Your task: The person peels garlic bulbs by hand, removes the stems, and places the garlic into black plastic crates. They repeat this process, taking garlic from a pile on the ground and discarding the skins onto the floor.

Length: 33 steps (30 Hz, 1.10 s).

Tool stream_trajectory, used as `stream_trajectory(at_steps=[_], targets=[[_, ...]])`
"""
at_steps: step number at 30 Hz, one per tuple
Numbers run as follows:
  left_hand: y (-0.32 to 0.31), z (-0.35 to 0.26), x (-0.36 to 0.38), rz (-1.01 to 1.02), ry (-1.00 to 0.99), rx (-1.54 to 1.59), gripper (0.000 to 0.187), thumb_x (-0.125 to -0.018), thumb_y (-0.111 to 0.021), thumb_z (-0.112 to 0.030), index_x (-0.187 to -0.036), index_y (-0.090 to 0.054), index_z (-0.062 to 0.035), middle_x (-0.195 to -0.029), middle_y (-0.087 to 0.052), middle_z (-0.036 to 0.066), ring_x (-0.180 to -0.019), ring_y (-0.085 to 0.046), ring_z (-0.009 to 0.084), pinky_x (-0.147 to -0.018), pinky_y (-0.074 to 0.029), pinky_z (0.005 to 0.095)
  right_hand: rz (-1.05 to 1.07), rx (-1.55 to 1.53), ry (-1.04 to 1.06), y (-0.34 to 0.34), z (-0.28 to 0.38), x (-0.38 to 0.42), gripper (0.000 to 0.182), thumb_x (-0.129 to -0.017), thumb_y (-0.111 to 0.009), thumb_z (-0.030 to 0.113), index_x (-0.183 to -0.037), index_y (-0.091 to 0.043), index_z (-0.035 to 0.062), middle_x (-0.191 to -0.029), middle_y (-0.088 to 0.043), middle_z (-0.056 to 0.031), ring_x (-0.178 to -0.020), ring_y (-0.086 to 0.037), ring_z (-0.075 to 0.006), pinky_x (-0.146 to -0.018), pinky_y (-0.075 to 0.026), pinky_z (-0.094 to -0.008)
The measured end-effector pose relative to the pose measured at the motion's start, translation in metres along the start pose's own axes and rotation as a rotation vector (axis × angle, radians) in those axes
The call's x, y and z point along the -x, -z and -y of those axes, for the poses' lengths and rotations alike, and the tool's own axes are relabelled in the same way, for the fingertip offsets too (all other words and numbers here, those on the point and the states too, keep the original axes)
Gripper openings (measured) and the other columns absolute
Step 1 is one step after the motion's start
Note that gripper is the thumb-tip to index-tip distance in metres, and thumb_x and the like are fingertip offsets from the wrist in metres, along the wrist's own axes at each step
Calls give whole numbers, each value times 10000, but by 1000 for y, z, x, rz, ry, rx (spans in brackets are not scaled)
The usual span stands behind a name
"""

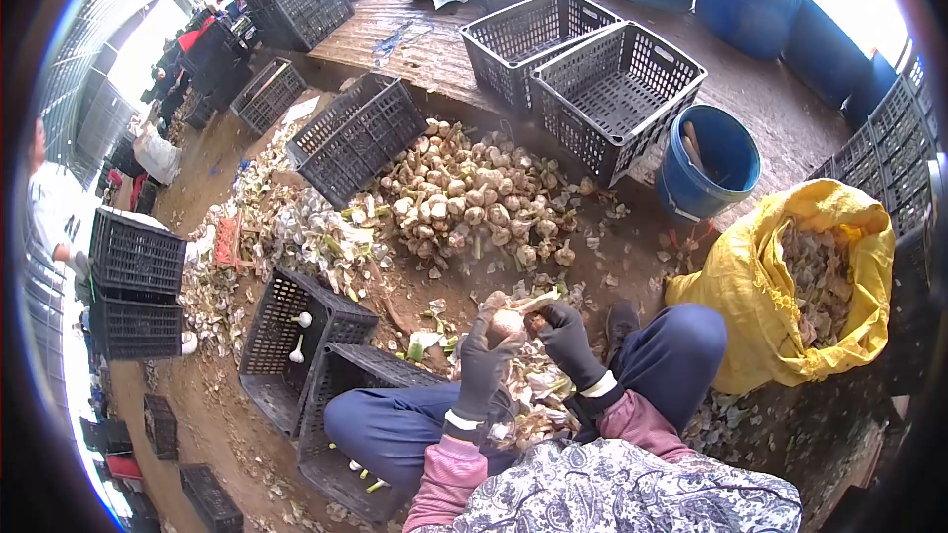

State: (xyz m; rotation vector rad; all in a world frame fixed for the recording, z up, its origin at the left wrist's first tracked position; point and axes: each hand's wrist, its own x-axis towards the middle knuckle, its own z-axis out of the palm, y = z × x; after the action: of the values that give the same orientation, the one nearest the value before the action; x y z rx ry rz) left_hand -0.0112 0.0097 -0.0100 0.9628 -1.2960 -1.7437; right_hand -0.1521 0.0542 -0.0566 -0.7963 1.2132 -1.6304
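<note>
My left hand (484, 350), in a dark glove with bare fingertips, is closed round a garlic bulb (508, 324) held up above my lap. My right hand (573, 341), gloved too, is closed at the bulb's right side, by its dry stem (539, 302). Whether a small tool sits in the right fingers is hidden. Under both hands, loose garlic skins (538, 385) lie between my knees. Just beyond them a big heap of garlic bulbs (474, 192) rests on the dirt floor.
Black crates (286, 345) stand at my left, one holding two trimmed bulbs. A yellow sack (736, 286) of skins and a blue bucket (676, 178) with a wooden handle inside are at right. More crates (617, 99) stand beyond the heap. Another person (54, 207) carries stacked crates (138, 281) at far left.
</note>
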Motion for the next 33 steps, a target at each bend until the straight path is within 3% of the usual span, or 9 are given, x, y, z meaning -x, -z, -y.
stream_trajectory(at_steps=[7,11,12,16,19,23,26,31,33], targets=[[16,30,-8,53,139,637,449,-1066,-454,-356,-1339,-545,-12,-1159,-676,122,-983,-706,251,-807,-617,369,17,556,389,-8,30,1,282,-759,-651,-50,-1004,-731,67,-974,-704,-113,-859,-697,-285,-719,-545,-331],[9,26,-15,-119,-398,-482,351,-1019,-535,-148,-1335,-550,7,-1227,-661,126,-1074,-677,215,-899,-577,310,74,564,435,-7,20,0,279,-776,-693,-6,-1038,-737,81,-1024,-706,-108,-834,-692,-234,-698,-546,-328],[7,30,-15,-73,-190,-176,347,-984,-558,-64,-1323,-573,5,-1244,-657,134,-1132,-647,215,-971,-530,314,72,522,395,-6,23,0,279,-780,-707,8,-1051,-736,71,-1025,-705,-109,-834,-689,-215,-693,-540,-322],[23,23,-28,191,-308,-435,553,-1032,-424,-393,-1272,-576,82,-1281,-614,187,-1204,-582,274,-1038,-452,376,-32,242,178,-5,22,2,171,-829,-691,18,-994,-736,7,-904,-725,-52,-754,-648,-107,-641,-510,-256],[10,14,-27,257,79,228,602,-1022,-492,-443,-1351,-518,61,-1247,-619,163,-1135,-615,192,-967,-497,290,-67,-197,-115,1,16,4,137,-857,-666,37,-955,-740,-21,-842,-707,-6,-727,-621,-67,-618,-484,-229],[14,12,-36,341,111,179,638,-1022,-500,-482,-1399,-489,32,-1186,-635,142,-823,-636,104,-650,-502,198,-75,-236,-176,13,5,4,120,-908,-629,82,-877,-697,-12,-757,-650,25,-685,-590,-73,-615,-473,-232],[2,-9,-31,310,289,377,620,-1021,-516,-470,-1425,-488,1,-1064,-668,133,-508,-481,57,-385,-305,179,24,691,444,20,7,-3,115,-941,-574,60,-968,-673,10,-754,-614,37,-712,-575,-60,-621,-464,-222],[5,5,-30,557,297,756,694,-1014,-491,-529,-1466,-429,-6,-981,-687,128,-682,-607,161,-597,-479,287,-61,-1056,-258,35,-10,-11,167,-1006,-558,119,-1140,-632,51,-994,-651,19,-860,-639,-73,-653,-532,-247],[7,0,-25,514,251,677,770,-995,-478,-605,-1497,-392,-28,-899,-693,129,-594,-544,110,-497,-421,244,-329,-455,-239,36,6,-8,182,-1021,-533,136,-1142,-633,44,-1019,-662,2,-861,-653,-76,-656,-535,-220]])
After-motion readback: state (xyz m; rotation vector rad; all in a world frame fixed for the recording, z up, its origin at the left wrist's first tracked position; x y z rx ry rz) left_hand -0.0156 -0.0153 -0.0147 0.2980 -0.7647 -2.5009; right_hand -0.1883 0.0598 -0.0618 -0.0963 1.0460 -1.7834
